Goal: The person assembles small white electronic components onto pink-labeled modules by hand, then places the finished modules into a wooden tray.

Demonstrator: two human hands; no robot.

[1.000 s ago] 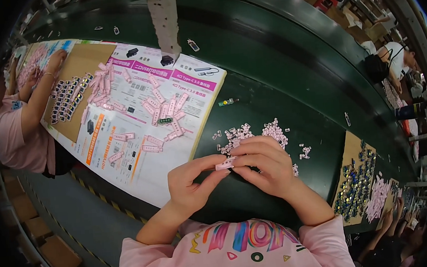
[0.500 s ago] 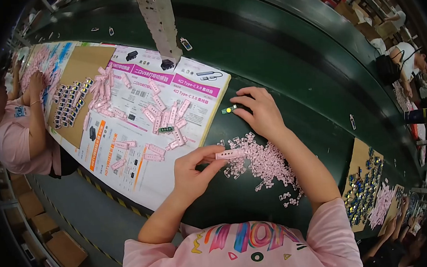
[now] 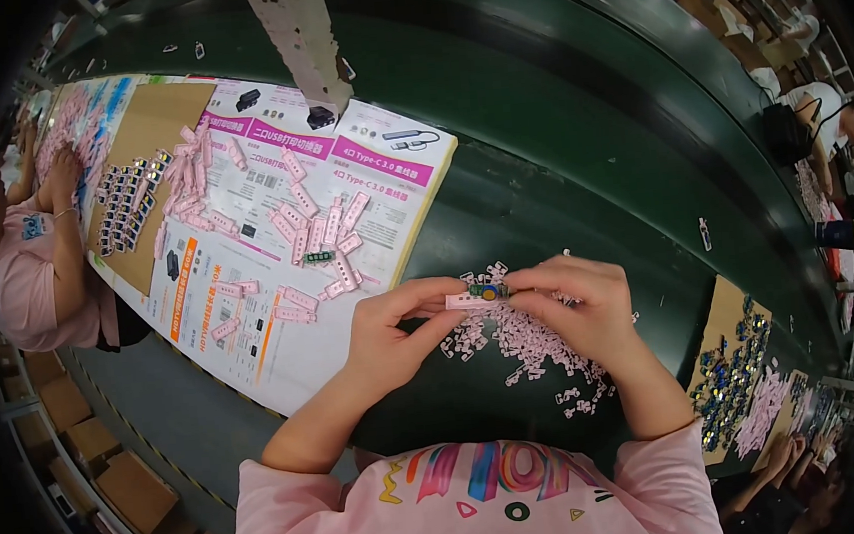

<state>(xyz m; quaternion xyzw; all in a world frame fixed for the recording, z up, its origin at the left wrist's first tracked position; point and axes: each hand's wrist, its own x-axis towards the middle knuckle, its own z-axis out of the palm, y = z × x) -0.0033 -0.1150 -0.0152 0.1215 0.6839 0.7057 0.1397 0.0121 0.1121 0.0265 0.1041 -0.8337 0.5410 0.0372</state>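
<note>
My left hand point(image 3: 392, 332) pinches a long pink plastic casing point(image 3: 458, 303) with a row of small holes. My right hand point(image 3: 587, 305) holds a small green circuit board point(image 3: 488, 291), with a round blue-and-yellow part on it, against the casing's far right side. Whether the board is seated in the casing cannot be made out. Below both hands spreads a heap of tiny pink plastic pieces point(image 3: 544, 350) on the green surface. Several more pink casings point(image 3: 328, 225) lie on printed paper sheets point(image 3: 382, 205) to the left, with another green board point(image 3: 319, 257) among them.
A metal post point(image 3: 291, 42) rises beyond the sheets. Far left, a person in pink point(image 3: 31, 273) works beside cardboard covered with boards point(image 3: 131, 205). More boards point(image 3: 731, 369) rest on cardboard at the right. A dark green belt point(image 3: 553, 86) runs along the far side.
My right hand has come left and nearer with the circuit board, bringing it to the pink casing. My left hand keeps its hold on the casing. The view has shifted slightly.
</note>
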